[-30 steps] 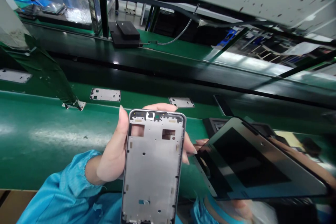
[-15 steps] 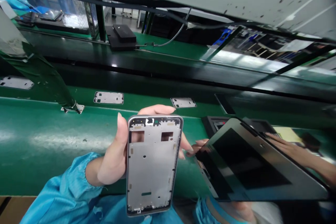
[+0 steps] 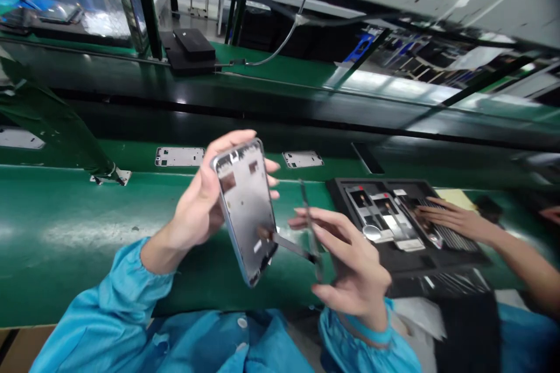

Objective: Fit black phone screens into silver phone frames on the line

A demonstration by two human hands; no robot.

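Nearest the camera, two light-blue sleeves [image 3: 131, 309] with gathered cuffs lead up to the person's hands above the near green bench top [image 3: 65, 233]. The left hand [image 3: 199, 207] is curled around a silver-grey metal phone frame with rectangular cut-outs [image 3: 245, 210], thumb along the near edge and fingers wrapped behind the top, holding it tilted with its inner face turned toward the right hand. The right hand [image 3: 350, 262] is partly closed, its thumb and fingers pinching a thin dark display panel seen edge-on [image 3: 310, 227], which stands nearly upright just beside the frame; a narrow dark flat ribbon [image 3: 291, 246] runs from the panel's lower part to the frame's inner face and touches it. To the right, a black moulded tray of small metal parts [image 3: 472, 256] rests on the bench, and another person's hand [image 3: 446, 220] lies over its far right portion, fingers spread on the parts. Beyond the hands, two more silver phone frames [image 3: 179, 157] [image 3: 303, 159] lie flat on the green conveyor belt [image 3: 65, 154], well apart from each other. Farther back, past a dark rail, a black rectangular box [image 3: 192, 46] sits on a green shelf with a grey cable [image 3: 280, 46] arching up from beside it.
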